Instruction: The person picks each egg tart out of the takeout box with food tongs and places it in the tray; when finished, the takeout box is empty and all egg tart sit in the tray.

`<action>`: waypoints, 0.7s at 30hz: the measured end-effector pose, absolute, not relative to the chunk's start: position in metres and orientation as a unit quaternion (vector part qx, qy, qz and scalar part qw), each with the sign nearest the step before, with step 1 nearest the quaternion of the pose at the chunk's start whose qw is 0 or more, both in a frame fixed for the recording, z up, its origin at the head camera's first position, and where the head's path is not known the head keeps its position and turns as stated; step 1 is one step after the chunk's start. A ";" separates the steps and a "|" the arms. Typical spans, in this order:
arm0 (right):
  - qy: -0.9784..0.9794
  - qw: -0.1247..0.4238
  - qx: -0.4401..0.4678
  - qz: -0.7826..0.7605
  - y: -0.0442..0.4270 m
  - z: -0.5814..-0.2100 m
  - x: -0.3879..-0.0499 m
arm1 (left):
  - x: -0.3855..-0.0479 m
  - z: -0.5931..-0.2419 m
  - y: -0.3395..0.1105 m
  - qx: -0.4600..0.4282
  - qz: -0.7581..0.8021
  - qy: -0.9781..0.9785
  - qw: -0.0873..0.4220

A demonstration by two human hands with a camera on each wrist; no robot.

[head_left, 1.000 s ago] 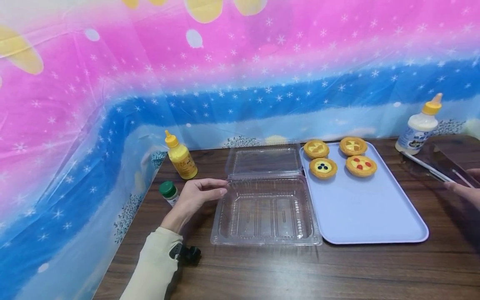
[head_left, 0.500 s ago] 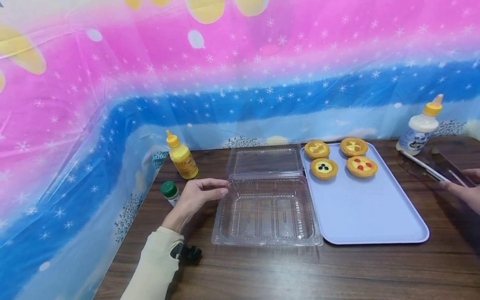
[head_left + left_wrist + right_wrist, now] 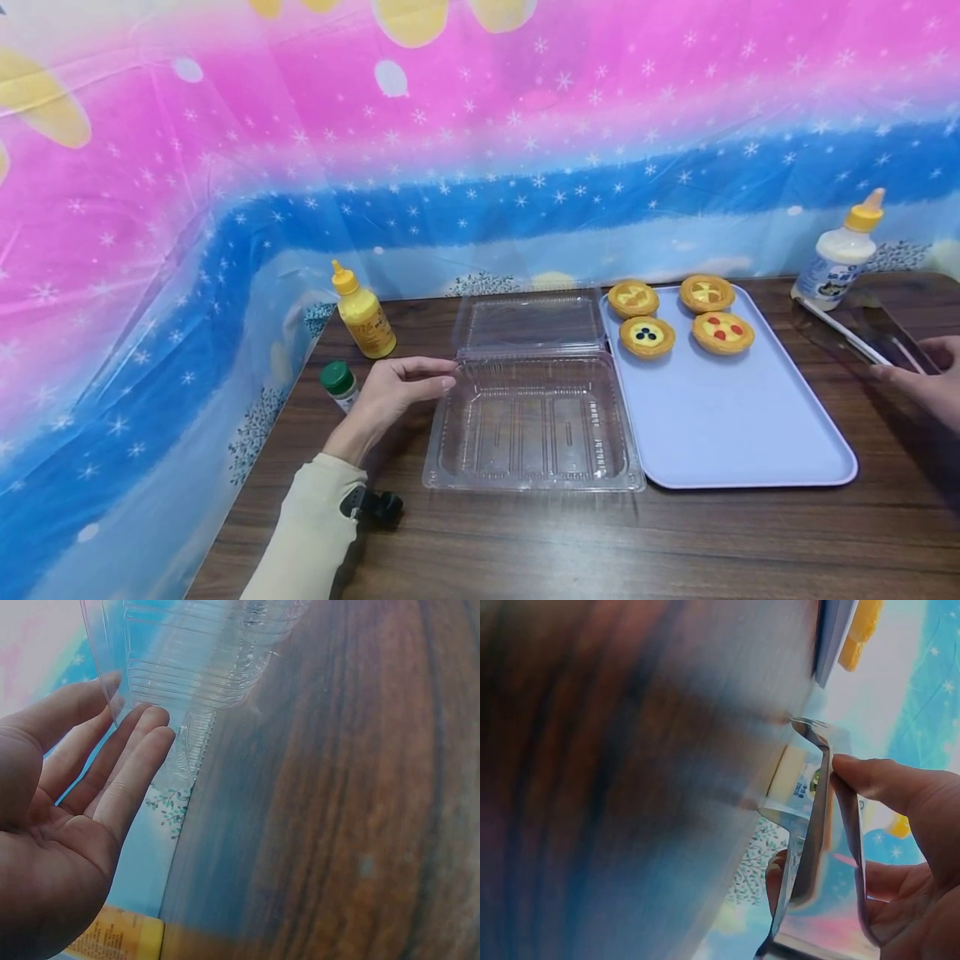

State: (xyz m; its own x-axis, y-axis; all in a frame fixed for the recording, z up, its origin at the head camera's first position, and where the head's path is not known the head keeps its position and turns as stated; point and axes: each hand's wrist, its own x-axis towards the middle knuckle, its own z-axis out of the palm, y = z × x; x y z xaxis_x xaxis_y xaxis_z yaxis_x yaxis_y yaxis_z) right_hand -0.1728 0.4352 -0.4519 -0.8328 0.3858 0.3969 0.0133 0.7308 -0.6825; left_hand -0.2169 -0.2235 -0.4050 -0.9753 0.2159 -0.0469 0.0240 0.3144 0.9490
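My left hand (image 3: 386,400) holds the left rear rim of a clear plastic clamshell container (image 3: 532,481) between thumb and fingertips; its lid (image 3: 528,321) lies folded back. The left wrist view shows the rim (image 3: 105,667) at the fingertips. At the right edge my right hand (image 3: 926,387) grips shiny metal tongs (image 3: 843,329), thumb on one arm and fingers on the other. In the right wrist view the two tong arms (image 3: 817,832) stand apart, one with a toothed tip. Several tarts (image 3: 722,332) sit at the back of a pale lilac tray (image 3: 738,433).
A yellow squeeze bottle (image 3: 366,321) and a green-capped jar (image 3: 339,381) stand left of the container. A white squeeze bottle (image 3: 836,258) with a yellow cap stands behind the tongs. A patterned cloth (image 3: 480,167) hangs along the table's back edge.
My right hand has shifted slightly left with the tongs. The left hand, container, tray and tarts stay in place.
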 end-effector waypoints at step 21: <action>-0.927 0.186 -0.103 0.310 0.435 -0.441 -0.170 | -0.216 -0.406 -0.224 0.077 0.583 0.805 0.080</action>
State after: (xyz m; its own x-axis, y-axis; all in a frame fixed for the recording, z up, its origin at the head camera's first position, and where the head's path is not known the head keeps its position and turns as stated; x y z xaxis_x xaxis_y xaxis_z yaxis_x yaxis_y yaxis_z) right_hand -0.1697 0.4347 -0.4412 -0.9095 0.3063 0.2812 0.0754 0.7867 -0.6128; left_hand -0.2162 -0.2242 -0.4056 -0.9755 0.2166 -0.0387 0.0308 0.3088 0.9506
